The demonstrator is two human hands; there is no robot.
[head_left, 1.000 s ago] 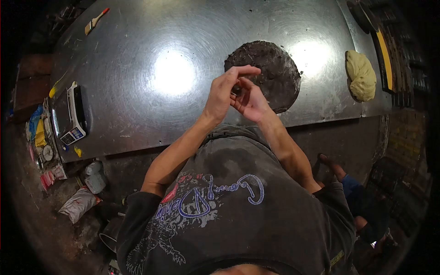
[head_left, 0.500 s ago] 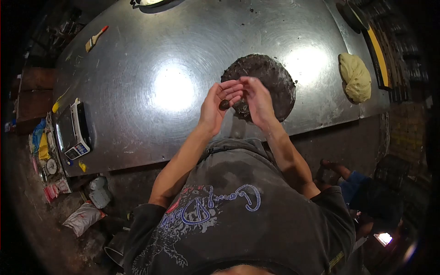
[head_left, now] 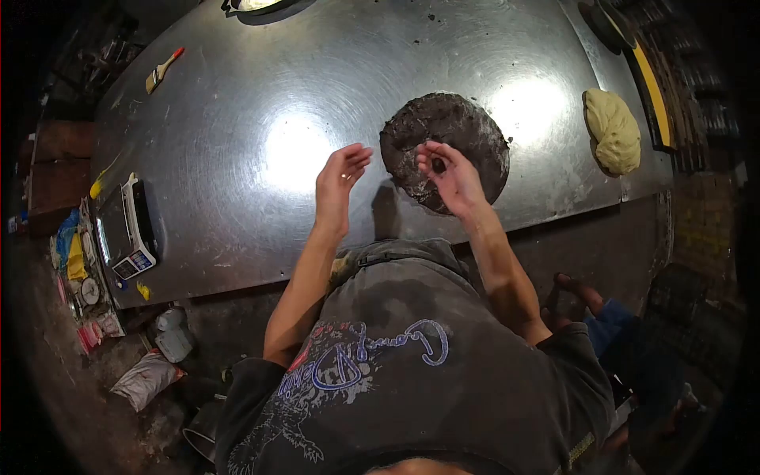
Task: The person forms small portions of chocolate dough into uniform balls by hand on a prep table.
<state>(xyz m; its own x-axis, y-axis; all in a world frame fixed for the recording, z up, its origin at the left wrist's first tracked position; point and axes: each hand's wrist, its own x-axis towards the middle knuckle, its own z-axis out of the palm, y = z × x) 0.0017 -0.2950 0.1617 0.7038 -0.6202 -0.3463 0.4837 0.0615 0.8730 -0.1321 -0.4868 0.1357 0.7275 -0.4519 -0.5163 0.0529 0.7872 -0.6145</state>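
Observation:
A dark brown ball [head_left: 438,165] rests in the curled fingers of my right hand [head_left: 455,182], which hovers over the round, flat slab of dark dough [head_left: 483,150] on the metal table. To the left of the slab, my left hand [head_left: 339,186] is raised above the table with its fingers loosely apart. A small pale speck shows at its palm, too small to make out. The two hands are separated from each other.
Yellowish dough [head_left: 612,131] lies at the right of the metal table [head_left: 237,103]. A brush [head_left: 161,73] and a digital scale [head_left: 131,229] are at the left. A round pan [head_left: 265,9] sits at the far edge. Another person [head_left: 625,340] is at lower right.
My hands have moved apart, the left one to the left. The dark ball, earlier at my left hand, is now in my right hand. The person at lower right has shifted position.

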